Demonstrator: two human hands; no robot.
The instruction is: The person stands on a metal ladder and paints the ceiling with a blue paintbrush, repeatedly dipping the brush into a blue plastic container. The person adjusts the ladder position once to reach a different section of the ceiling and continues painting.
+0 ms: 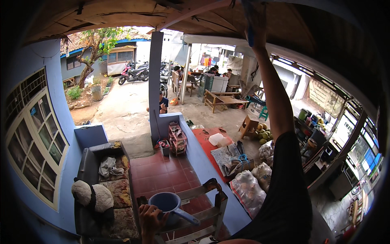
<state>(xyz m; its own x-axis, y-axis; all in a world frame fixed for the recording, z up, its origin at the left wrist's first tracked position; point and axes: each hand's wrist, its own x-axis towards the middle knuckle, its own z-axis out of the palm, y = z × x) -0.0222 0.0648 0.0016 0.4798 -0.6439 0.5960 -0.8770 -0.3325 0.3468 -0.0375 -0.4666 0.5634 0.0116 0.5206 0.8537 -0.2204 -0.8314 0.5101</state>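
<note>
My right arm reaches up to the underside of the roof. The right hand (256,26), dim in the shade, is closed on a blue cloth (250,37) pressed near a ceiling beam (195,14). Low in the view, my left hand (150,217) has its fingers curled at the left side of a metal ladder (197,193). Right beside those fingers, a blue plastic dipper (164,200) rests at the top of the ladder, its handle pointing right and toward me. What is inside the dipper cannot be made out.
To the left stands a worn sofa (91,166) with a panda plush (93,195). A low blue wall (203,162) runs along the right of the ladder, with stuffed sacks (246,187) beyond. A pillar (155,73) rises ahead; a person (163,103) sits behind it.
</note>
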